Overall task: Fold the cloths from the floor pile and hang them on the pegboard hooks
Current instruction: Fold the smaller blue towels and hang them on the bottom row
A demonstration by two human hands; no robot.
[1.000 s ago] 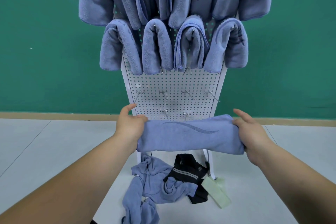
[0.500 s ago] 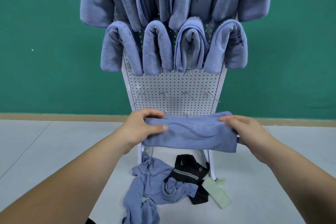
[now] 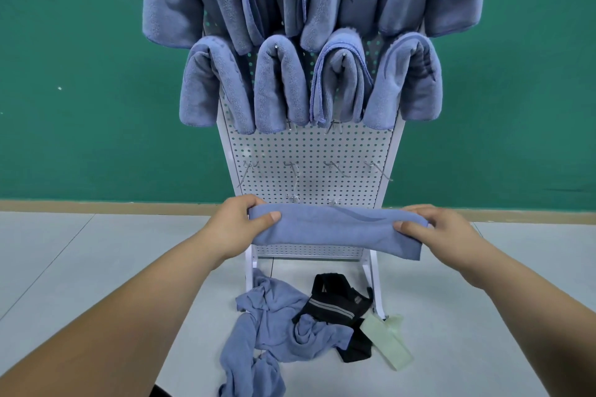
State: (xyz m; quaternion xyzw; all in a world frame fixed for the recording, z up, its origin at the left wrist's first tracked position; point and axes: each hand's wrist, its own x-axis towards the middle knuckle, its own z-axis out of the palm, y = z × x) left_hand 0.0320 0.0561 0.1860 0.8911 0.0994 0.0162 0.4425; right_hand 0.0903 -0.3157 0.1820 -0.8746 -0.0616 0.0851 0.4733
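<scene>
Hands [image 3: 335,229] gripping folded cloth [image 3: 335,230], pegboard [image 3: 309,155] behind

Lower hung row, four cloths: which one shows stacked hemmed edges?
The third cloth from the left: only it shows thin layered edges facing the camera instead of one smooth rounded fold.

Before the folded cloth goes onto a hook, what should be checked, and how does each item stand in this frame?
1. Left grip on the folded cloth, thumb in front: ok.
2. Right grip on the other end: ok.
3. Cloth folded into a flat band, level between both hands: ok.
4. Bare hook free on the pegboard, above the cloth: ok.
5. Cloth over a hook: not ok, it is held in front of the board.
6. Floor pile used up: not ok, blue and black cloths lie there.
</scene>
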